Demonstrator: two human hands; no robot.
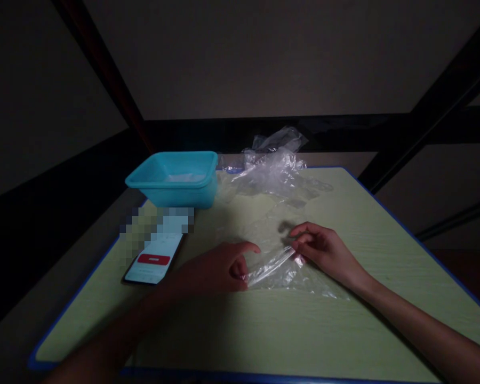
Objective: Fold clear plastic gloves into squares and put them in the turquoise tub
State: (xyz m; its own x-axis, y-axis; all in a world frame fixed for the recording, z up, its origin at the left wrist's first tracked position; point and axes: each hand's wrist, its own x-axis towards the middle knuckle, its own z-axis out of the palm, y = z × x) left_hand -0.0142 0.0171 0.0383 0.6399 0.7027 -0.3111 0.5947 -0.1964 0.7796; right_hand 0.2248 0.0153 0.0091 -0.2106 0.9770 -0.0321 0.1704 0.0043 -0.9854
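Note:
A clear plastic bag lies spread on the table in front of me, with a shiny folded strip running between my hands. At the lower left end of that strip, my left hand has its thumb and curled fingers on the film, while one finger stretches out above it. My right hand pinches the upper right end of the strip between thumb and fingers. Farther back, a crumpled pile of clear plastic bags sits at the table's far edge.
A blue plastic basin with something pale inside stands at the back left. Before it lies a phone with a lit screen, partly blurred out. The pale green table has a blue rim; a dark-framed wall rises behind it.

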